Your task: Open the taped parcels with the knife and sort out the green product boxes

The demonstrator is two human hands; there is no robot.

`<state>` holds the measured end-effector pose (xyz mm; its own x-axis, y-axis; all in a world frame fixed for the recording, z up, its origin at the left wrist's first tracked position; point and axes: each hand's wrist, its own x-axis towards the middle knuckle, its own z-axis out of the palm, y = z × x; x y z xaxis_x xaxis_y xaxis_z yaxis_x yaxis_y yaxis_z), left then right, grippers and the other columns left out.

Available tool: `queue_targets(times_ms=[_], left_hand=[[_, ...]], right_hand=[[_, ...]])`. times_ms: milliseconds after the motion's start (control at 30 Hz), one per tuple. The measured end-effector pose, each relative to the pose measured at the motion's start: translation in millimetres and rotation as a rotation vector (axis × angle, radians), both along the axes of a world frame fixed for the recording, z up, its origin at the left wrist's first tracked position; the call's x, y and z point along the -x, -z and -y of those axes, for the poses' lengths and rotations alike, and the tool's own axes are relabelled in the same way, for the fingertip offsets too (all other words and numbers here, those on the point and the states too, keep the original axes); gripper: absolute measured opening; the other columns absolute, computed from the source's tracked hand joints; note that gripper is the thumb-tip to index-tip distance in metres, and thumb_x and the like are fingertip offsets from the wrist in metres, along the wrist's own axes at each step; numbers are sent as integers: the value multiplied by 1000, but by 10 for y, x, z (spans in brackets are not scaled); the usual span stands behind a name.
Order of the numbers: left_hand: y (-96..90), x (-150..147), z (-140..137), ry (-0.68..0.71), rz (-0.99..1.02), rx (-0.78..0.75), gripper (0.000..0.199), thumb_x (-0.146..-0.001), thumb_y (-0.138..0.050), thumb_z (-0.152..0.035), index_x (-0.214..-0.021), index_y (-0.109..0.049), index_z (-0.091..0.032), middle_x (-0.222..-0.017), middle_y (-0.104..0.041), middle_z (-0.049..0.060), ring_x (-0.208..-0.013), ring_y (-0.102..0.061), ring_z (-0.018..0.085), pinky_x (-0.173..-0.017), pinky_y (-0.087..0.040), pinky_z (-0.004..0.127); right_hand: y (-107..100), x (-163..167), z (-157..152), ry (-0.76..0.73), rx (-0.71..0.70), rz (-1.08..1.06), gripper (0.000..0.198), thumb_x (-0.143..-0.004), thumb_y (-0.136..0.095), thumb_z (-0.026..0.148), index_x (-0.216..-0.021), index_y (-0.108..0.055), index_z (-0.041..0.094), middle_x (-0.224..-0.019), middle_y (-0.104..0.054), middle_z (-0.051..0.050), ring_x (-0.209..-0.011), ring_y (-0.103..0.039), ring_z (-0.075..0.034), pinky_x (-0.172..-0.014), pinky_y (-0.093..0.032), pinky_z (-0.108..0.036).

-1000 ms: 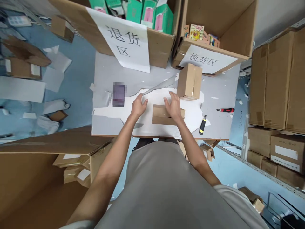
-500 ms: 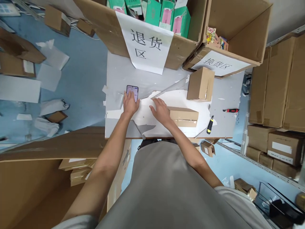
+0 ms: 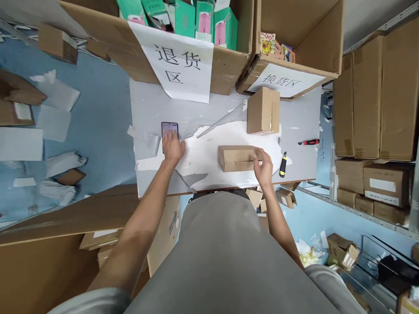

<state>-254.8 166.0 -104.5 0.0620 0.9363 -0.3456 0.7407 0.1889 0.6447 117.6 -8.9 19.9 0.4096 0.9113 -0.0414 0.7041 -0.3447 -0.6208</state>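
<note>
Smartphone (image 3: 169, 126) lies beneath extended left hand (image 3: 173, 148); right hand (image 3: 263, 168), thumb and fingers parted, meets right end of cardboard box (image 3: 237, 159).

Counted across the frame: one table (image 3: 147, 109) in the middle; on it, one phone (image 3: 170, 126) at centre left, two small cartons (image 3: 237, 166) right of centre, two cutters (image 3: 283, 165) farther right. At the top, two big open boxes (image 3: 225, 72), two paper signs (image 3: 186, 85), at least five green packs (image 3: 185, 18). One left hand (image 3: 174, 150), one right hand (image 3: 264, 169). Three tall cartons (image 3: 366, 96) at the right.
</note>
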Motion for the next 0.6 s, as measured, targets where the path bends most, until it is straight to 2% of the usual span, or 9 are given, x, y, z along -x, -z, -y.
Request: queue_targets(times_ms=[100,200,267,333,433,533,600], left_hand=[[-51,-277,313,65,78,-5,79,-102,-59,-43,-172,-53,-7,-185,-47,24,-182,-26,41,-149,-20,62],[-83,-652,757,166,151,98,75,-99,-63,-39,-169,-59,-13,-177,-58,21,-175,-42,40,-147,-29,60],[-103,-904,1029,216,182,185,78,-94,-68,-33,-169,-59,-13,-176,-59,22,-170,-51,41,-145,-35,60],[-124,-1124,1231,227,215,246,85,-88,-71,-29,-171,-56,-13,-175,-60,22,-165,-57,42,-141,-42,59],[-162,-1354,1394,144,275,269,88,-85,-74,-30,-170,-57,-17,-167,-68,19,-157,-65,41,-131,-54,57],[-214,-1458,1466,37,311,246,79,-85,-76,-34,-162,-66,-19,-160,-74,18,-148,-71,39,-126,-58,53],[-262,-1480,1519,14,293,213,73,-88,-75,-40,-158,-70,-20,-159,-75,17,-146,-72,37,-125,-59,52]], right_hand=[[180,-320,227,177,-11,-44,61,-110,-52,60,-148,-73,17,-155,-76,-26,-149,-71,-39,-130,-52,-67],[442,-576,352,317,49,-175,59,-109,-47,54,-144,-73,13,-147,-79,-29,-137,-78,-36,-122,-60,-62],[620,-680,377,338,129,-278,53,-105,-51,48,-137,-75,13,-139,-83,-28,-129,-81,-35,-119,-62,-60],[774,-716,369,280,190,-380,45,-97,-60,41,-130,-77,15,-134,-85,-24,-126,-81,-33,-116,-63,-58],[930,-687,342,110,240,-486,41,-86,-67,33,-122,-79,18,-129,-87,-18,-124,-79,-33,-114,-64,-55],[983,-685,353,10,260,-518,41,-84,-71,34,-121,-79,18,-126,-86,-16,-126,-77,-33,-113,-63,-52],[967,-744,396,-18,246,-531,43,-86,-73,40,-122,-78,18,-130,-85,-17,-129,-75,-32,-115,-62,-50]])
